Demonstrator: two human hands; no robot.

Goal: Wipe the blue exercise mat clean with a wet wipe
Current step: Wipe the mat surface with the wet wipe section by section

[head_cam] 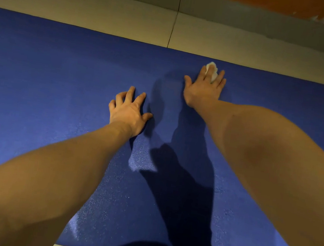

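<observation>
Presses wet wipe (210, 65) under flat right hand (204, 89) near far edge of blue exercise mat (49, 75). Braces spread, empty left hand (129, 112) mid-mat.

no readable txt, labels, nos.

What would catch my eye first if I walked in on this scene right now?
The big blue mat fills nearly the whole view, lying on pale floor tiles. The right hand presses a white wipe down near its far edge, while the left hand braces with spread fingers nearer the middle.
</observation>
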